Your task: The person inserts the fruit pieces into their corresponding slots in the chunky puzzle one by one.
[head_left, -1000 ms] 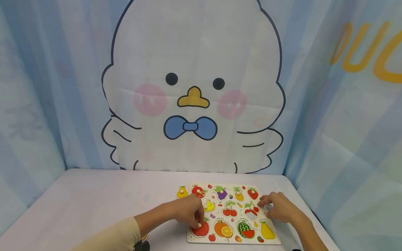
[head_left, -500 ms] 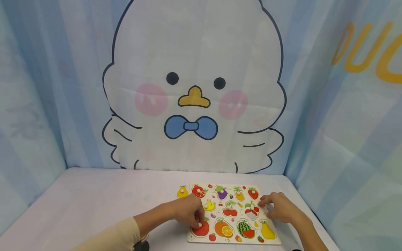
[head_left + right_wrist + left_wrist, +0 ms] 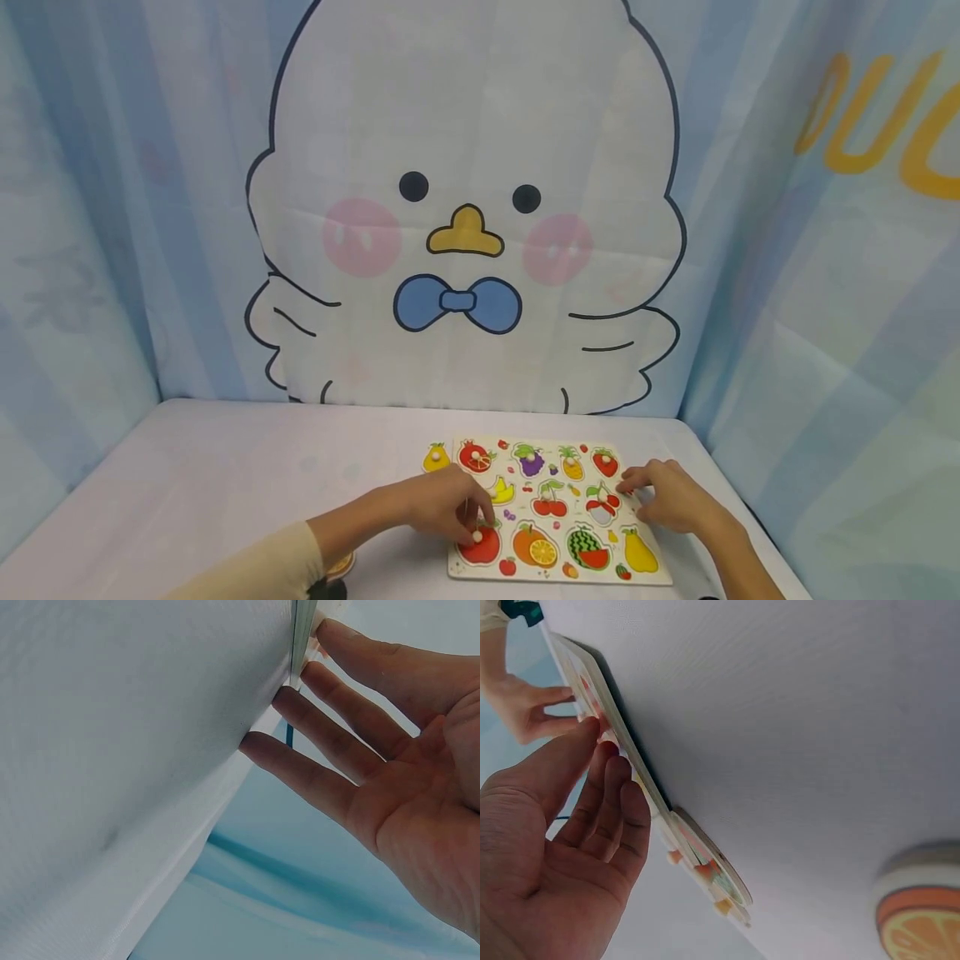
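Observation:
A white fruit peg puzzle board [image 3: 517, 533] lies on the table, with several knobbed fruit pieces in it. Over its near left corner, my left hand [image 3: 450, 504] hovers at the red apple piece [image 3: 483, 550], thumb and forefinger apart beside its small knob. Relaxed fingers of the left hand [image 3: 577, 832] also show in the left wrist view. At the board's right edge, near the cherry piece [image 3: 600, 502], my right hand [image 3: 671, 496] touches the rim. The right wrist view shows the right hand's fingers [image 3: 322, 742] mostly straight, thumb at the board edge [image 3: 301, 637].
A yellow pear-shaped piece [image 3: 436, 457] lies by the board's far left corner. Below my left forearm sits a round orange-slice piece [image 3: 342, 566], partly hidden by the sleeve. Behind the white table [image 3: 225, 467] hangs a curtain [image 3: 465, 367] with a printed duck.
My left thumb and forefinger have parted from the apple's knob, and the hand has shifted slightly up and left. The right hand stays at the board's edge.

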`<state>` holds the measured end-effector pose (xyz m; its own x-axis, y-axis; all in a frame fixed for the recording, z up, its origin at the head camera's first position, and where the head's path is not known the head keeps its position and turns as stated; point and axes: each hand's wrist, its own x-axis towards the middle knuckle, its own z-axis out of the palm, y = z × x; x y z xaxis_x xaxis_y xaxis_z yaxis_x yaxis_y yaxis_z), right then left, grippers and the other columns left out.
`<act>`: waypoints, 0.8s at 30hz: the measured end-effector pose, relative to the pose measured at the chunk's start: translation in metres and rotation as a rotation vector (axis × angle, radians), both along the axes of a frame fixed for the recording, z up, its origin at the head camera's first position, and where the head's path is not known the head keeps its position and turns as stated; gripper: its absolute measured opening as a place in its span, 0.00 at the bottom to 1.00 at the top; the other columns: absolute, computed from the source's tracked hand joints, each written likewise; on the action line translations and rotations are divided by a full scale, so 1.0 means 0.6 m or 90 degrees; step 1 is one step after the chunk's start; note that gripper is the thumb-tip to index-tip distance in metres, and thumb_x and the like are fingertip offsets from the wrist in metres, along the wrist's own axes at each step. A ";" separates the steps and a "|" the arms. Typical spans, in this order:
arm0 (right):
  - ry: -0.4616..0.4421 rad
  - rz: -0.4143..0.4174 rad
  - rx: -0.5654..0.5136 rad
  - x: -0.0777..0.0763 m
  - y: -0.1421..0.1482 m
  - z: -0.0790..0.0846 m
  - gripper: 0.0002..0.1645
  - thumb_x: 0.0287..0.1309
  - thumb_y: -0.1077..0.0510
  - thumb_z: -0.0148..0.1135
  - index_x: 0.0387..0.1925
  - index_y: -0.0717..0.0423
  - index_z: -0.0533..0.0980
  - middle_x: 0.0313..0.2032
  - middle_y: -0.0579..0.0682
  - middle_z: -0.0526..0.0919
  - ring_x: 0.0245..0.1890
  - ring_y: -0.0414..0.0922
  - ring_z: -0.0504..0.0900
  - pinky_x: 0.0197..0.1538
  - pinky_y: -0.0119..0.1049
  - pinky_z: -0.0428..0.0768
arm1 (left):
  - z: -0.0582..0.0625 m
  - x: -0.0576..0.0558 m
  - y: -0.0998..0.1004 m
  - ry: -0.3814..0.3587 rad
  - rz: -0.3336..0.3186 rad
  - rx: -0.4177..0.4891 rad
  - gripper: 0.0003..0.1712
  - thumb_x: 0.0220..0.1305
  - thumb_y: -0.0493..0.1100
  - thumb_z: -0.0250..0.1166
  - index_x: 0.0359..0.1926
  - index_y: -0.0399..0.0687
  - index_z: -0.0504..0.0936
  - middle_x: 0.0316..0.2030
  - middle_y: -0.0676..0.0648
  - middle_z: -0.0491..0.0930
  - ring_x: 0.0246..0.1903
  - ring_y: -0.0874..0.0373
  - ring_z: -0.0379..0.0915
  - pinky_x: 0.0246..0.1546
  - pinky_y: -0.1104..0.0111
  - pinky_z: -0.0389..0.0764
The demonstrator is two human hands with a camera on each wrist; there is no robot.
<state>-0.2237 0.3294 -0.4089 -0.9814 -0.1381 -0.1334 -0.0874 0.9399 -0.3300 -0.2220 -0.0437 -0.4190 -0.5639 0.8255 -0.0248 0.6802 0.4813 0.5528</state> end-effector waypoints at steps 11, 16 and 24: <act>-0.009 -0.004 0.002 0.002 -0.001 0.003 0.20 0.43 0.65 0.72 0.40 0.42 0.85 0.50 0.46 0.81 0.51 0.51 0.67 0.55 0.58 0.70 | 0.001 0.013 -0.052 -0.072 0.021 0.021 0.06 0.55 0.39 0.70 0.31 0.57 0.84 0.25 0.64 0.79 0.24 0.71 0.71 0.28 0.76 0.77; -0.010 -0.002 0.004 0.002 -0.001 0.002 0.20 0.43 0.65 0.72 0.40 0.42 0.85 0.50 0.46 0.81 0.51 0.51 0.68 0.55 0.58 0.70 | -0.002 0.015 -0.085 -0.095 0.021 0.022 0.06 0.55 0.38 0.70 0.29 0.56 0.84 0.24 0.64 0.79 0.23 0.71 0.71 0.28 0.76 0.77; -0.014 0.001 0.010 0.001 -0.001 0.004 0.20 0.43 0.63 0.72 0.40 0.42 0.85 0.51 0.46 0.80 0.52 0.52 0.67 0.54 0.58 0.71 | 0.007 0.028 -0.137 -0.131 0.050 0.008 0.06 0.54 0.39 0.71 0.27 0.57 0.85 0.23 0.63 0.79 0.23 0.71 0.70 0.28 0.76 0.76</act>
<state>-0.2229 0.3290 -0.4068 -0.9780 -0.1373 -0.1573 -0.0817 0.9450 -0.3167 -0.2051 -0.1258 -0.4148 -0.6108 0.7800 -0.1361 0.5130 0.5208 0.6824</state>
